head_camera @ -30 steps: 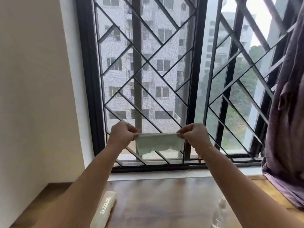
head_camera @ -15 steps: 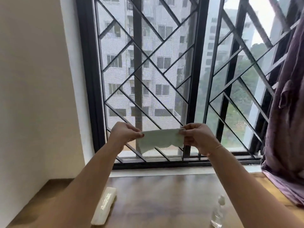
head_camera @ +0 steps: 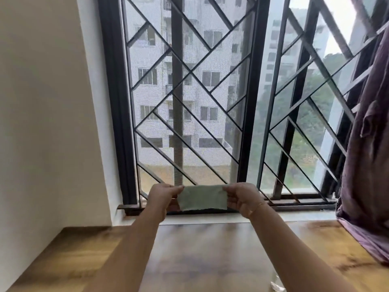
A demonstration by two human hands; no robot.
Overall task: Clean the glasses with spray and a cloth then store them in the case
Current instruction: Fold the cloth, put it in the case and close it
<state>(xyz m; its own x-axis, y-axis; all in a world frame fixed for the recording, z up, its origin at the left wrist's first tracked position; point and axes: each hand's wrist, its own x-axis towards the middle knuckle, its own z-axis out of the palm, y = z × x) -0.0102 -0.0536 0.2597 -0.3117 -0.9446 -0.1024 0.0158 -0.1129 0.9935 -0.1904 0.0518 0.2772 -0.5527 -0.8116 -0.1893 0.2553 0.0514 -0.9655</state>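
Observation:
A small pale green cloth (head_camera: 202,197) is stretched flat in the air in front of the window sill. My left hand (head_camera: 163,198) pinches its left edge and my right hand (head_camera: 242,199) pinches its right edge. Both arms reach forward over the wooden table (head_camera: 202,256). Only the clear top of the spray bottle (head_camera: 277,286) shows, at the bottom edge to the right. The glasses and the case are out of view.
A black-framed window with a diagonal metal grille (head_camera: 189,102) fills the back. A beige wall (head_camera: 42,123) closes off the left side. A purple curtain (head_camera: 370,144) hangs at the right and drapes onto the table's right end.
The view has tilted upward, so the white case has dropped out of frame and the bottle is nearly gone. The hands still hold the cloth stretched, now sitting lower in frame.

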